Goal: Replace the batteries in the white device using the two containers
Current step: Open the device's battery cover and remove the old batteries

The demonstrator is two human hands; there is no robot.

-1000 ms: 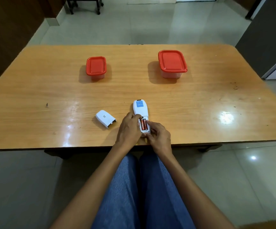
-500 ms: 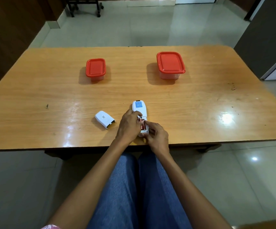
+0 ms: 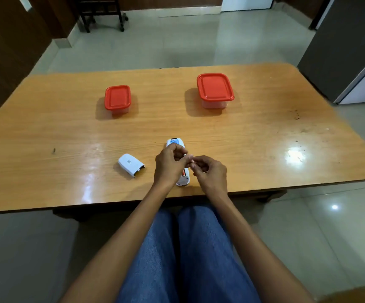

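Note:
The white device (image 3: 174, 142) lies on the wooden table (image 3: 253, 136) near its front edge, its back compartment open, with one orange battery (image 3: 185, 172) still inside. Just above it, my left hand (image 3: 168, 166) and my right hand (image 3: 210, 171) meet fingertip to fingertip, pinching a small battery (image 3: 185, 155) whose metal tip shows between them; most of it is hidden by fingers. The device's white cover (image 3: 131, 165) lies loose to the left. Two red-lidded containers stand closed further back: a small one (image 3: 117, 97) on the left and a larger one (image 3: 215, 87) on the right.
A tiny dark speck (image 3: 54, 151) lies at the table's left. A grey cabinet (image 3: 341, 47) stands past the table's right end. Dark chair legs (image 3: 100, 16) are on the tiled floor behind. My knees sit under the front edge.
Both hands have lifted off the device. One of the two batteries has come out of the compartment and is now held between the fingertips above it.

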